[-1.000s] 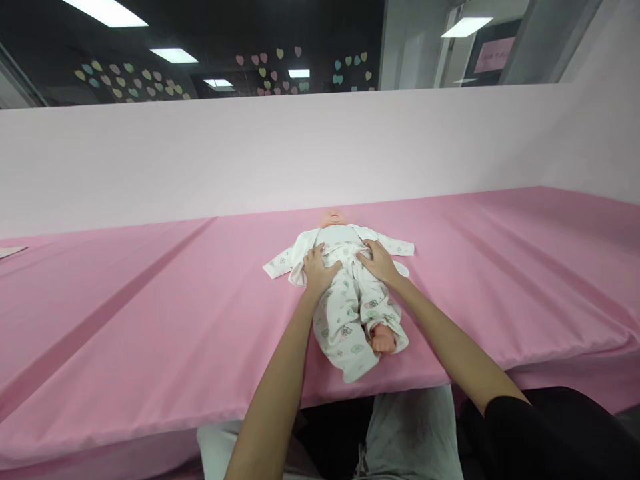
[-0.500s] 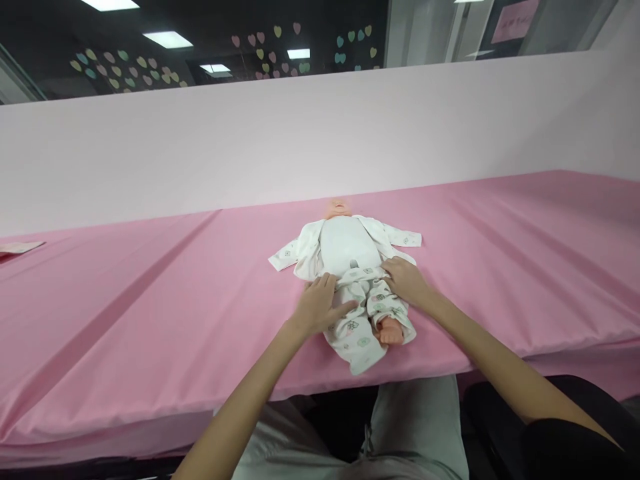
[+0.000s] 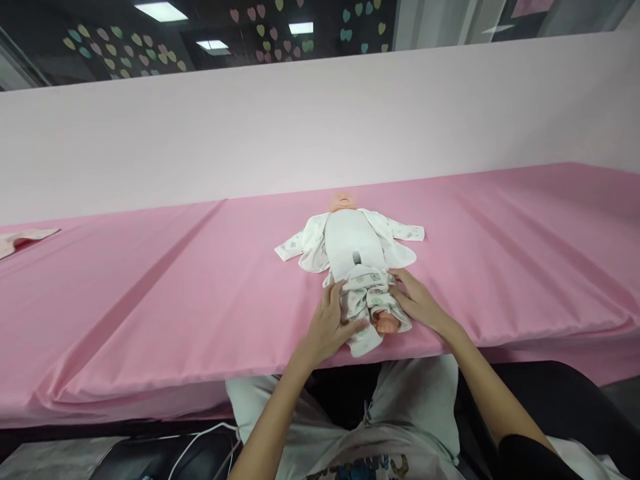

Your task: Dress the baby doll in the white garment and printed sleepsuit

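Your doll [image 3: 353, 250] lies close to the near edge of the counter [image 3: 150, 313], feet toward you, so there is little cloth-covered surface between its legs and the drop to your lap. To either side the pink cover runs wide and bare, with long soft creases slanting across it; a small pale piece of fabric [image 3: 23, 239] sits at the far left edge, well apart from your work. Behind the doll's head the counter ends against a pale pink wall [image 3: 320, 127], and above that a dark glass pane shows paper hearts [image 3: 125, 50] and ceiling lights.

The doll is on its back, head [image 3: 342, 201] toward the wall. Its white jacket [image 3: 313, 241] lies open and spread flat, both sleeves out to the sides, leaving the plain white belly bare. The printed trousers [image 3: 361, 301] are bunched low around the legs, and one bare foot [image 3: 385, 323] pokes out at the near end.

Your left hand [image 3: 330, 325] is curled against the left side of the bunched trousers, thumb and fingers closed on the fabric. Your right hand [image 3: 417, 303] presses on the right side, fingers bent over the waistband and gripping it. Both forearms reach in from the near edge, one on each side of the doll's legs.
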{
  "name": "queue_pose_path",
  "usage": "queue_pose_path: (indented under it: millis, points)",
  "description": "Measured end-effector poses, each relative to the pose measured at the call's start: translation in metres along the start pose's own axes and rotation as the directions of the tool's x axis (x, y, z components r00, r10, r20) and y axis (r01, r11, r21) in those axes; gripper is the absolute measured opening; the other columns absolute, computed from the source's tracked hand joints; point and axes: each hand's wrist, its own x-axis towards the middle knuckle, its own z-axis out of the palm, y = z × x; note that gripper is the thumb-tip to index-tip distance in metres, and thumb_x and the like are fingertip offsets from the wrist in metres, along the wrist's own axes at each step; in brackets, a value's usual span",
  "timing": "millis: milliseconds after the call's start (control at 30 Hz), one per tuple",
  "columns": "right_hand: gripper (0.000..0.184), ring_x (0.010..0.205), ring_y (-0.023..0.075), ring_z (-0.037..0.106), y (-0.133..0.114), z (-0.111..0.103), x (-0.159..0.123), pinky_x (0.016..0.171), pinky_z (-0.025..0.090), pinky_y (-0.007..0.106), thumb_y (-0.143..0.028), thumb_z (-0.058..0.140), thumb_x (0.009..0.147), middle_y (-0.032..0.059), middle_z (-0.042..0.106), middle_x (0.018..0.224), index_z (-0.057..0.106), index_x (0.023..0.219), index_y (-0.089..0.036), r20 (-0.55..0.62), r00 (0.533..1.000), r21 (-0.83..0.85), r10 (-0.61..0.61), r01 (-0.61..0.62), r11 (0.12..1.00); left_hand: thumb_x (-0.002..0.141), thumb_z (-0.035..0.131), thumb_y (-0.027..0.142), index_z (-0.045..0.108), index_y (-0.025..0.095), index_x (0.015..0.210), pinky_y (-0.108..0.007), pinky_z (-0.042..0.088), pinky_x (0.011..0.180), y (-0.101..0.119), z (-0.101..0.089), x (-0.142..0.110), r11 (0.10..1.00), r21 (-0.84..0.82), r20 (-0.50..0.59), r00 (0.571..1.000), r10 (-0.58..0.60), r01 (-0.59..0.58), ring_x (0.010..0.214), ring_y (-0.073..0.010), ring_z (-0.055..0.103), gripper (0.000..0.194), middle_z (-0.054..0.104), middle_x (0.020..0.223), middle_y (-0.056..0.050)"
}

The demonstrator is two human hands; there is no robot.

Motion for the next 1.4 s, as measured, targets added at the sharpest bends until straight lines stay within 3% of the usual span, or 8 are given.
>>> queue_pose_path:
  millis: [200,533,700,833,1067,1267,1333,1400]
  points:
    - [0.102,0.138,0.0283,0.021,-0.008,0.001,-0.026,0.113,0.025,0.045,-0.049,0.073,0.068,0.0086,0.015,0.152,0.012,0.147,-0.029,0.157,0.986,0.225,0.064,-0.099,0.969,0.059,0.071,0.063,0.001,0.021,0.147,-0.054,0.029,0.107,-0.007,0.005,-0.016,1.0,-0.024,0.049,0.999,-0.012,0.013,0.136,-0.0373,0.021,0.121,0.015,0.15,-0.017]
    - [0.126,0.138,0.0281,0.017,-0.003,0.015,-0.03,0.114,0.02,0.044,-0.036,0.085,0.049,0.0097,0.012,0.15,0.007,0.147,-0.027,0.089,0.996,0.21,0.008,-0.026,0.977,0.061,0.071,0.06,0.003,0.017,0.147,-0.049,0.027,0.11,-0.008,0.01,-0.013,1.0,-0.005,-0.035,0.999,0.001,-0.001,0.138,-0.0342,0.02,0.118,0.016,0.149,-0.017]
    - [0.108,0.125,0.0261,0.038,-0.011,0.015,-0.031,0.101,0.039,0.04,-0.022,0.078,0.054,0.0088,0.036,0.136,0.018,0.144,-0.027,-0.007,1.0,0.164,0.016,-0.015,0.986,0.061,0.074,0.054,0.009,0.019,0.147,-0.045,0.036,0.105,-0.005,0.007,-0.011,0.997,-0.082,-0.077,0.997,-0.01,0.003,0.131,-0.0317,0.035,0.113,0.029,0.145,-0.015]
    - [0.09,0.117,0.0271,0.043,-0.011,0.015,-0.03,0.095,0.042,0.041,-0.029,0.078,0.056,0.009,0.045,0.124,0.035,0.134,-0.022,-0.024,1.0,0.081,0.011,-0.009,0.997,0.062,0.075,0.047,0.016,0.019,0.145,-0.042,0.045,0.095,-0.003,0.011,-0.014,0.996,-0.085,-0.153,0.988,-0.006,-0.007,0.121,-0.0295,0.048,0.106,0.043,0.135,-0.014]
    - [0.034,0.087,0.0229,0.055,-0.006,0.028,-0.034,0.071,0.047,0.035,-0.034,0.065,0.072,0.0076,0.059,0.095,0.052,0.1,-0.018,-0.121,0.991,-0.106,-0.058,0.045,0.993,0.071,0.061,0.023,0.05,0.021,0.116,-0.029,0.051,0.068,-0.006,0.026,-0.025,0.976,0.215,-0.302,0.949,0.096,-0.03,0.088,-0.0213,0.065,0.046,0.067,0.104,-0.006]
    - [0.017,0.067,0.0211,0.052,-0.003,0.043,-0.046,0.057,0.041,0.032,-0.03,0.054,0.08,0.0065,0.057,0.071,0.055,0.09,-0.016,-0.283,0.848,-0.443,-0.448,0.298,0.845,0.076,0.054,0.019,0.055,0.019,0.083,-0.023,0.041,0.049,-0.008,0.042,-0.035,0.905,0.405,-0.509,0.79,0.343,-0.132,0.059,-0.0142,0.063,0.007,0.067,0.07,-0.001]
    - [0.008,0.065,0.0206,0.05,-0.008,0.048,-0.053,0.057,0.04,0.031,-0.026,0.051,0.081,0.0061,0.055,0.068,0.054,0.082,-0.018,-0.329,0.804,-0.473,-0.495,0.314,0.823,0.076,0.05,0.015,0.054,0.02,0.082,-0.023,0.045,0.054,-0.006,0.05,-0.045,0.914,0.374,-0.571,0.739,0.358,-0.155,0.062,-0.0147,0.063,0.008,0.066,0.07,-0.002]
    - [0.005,0.065,0.0207,0.048,-0.015,0.052,-0.062,0.056,0.039,0.032,-0.022,0.051,0.079,0.0058,0.053,0.066,0.052,0.074,-0.02,-0.382,0.808,-0.412,-0.448,0.285,0.866,0.075,0.047,0.012,0.052,0.021,0.087,-0.025,0.049,0.06,-0.002,0.055,-0.056,0.939,0.299,-0.588,0.742,0.323,-0.172,0.071,-0.0167,0.064,0.016,0.067,0.077,-0.003]
